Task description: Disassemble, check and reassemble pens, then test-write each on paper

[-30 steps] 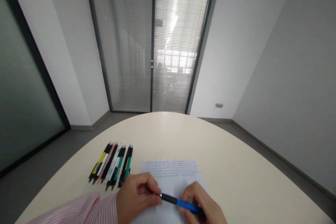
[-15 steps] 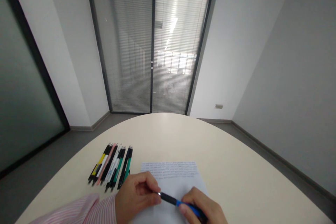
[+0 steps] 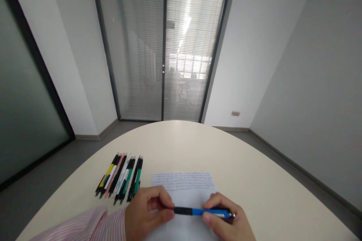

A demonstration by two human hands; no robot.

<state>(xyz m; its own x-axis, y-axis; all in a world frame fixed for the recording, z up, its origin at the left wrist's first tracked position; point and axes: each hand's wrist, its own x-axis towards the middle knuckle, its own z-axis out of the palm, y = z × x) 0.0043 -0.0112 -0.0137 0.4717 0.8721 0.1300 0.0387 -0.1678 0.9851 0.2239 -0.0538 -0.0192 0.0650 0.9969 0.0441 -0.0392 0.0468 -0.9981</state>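
A blue and black pen lies level between my two hands, above a sheet of paper with lines of handwriting along its far edge. My left hand, in a pink striped sleeve, pinches the pen's black end with thumb and forefinger. My right hand is closed round the blue end, near its clip. Both hands rest at the near edge of the cream table.
A row of several pens in yellow, pink, white, green and black lies side by side on the table left of the paper. Beyond the table's rounded far edge are grey floor, a glass door with blinds and white walls.
The pen has swung from slanting down to the right to nearly level. My right hand has moved up and to the right along it. My left hand has kept its pinch.
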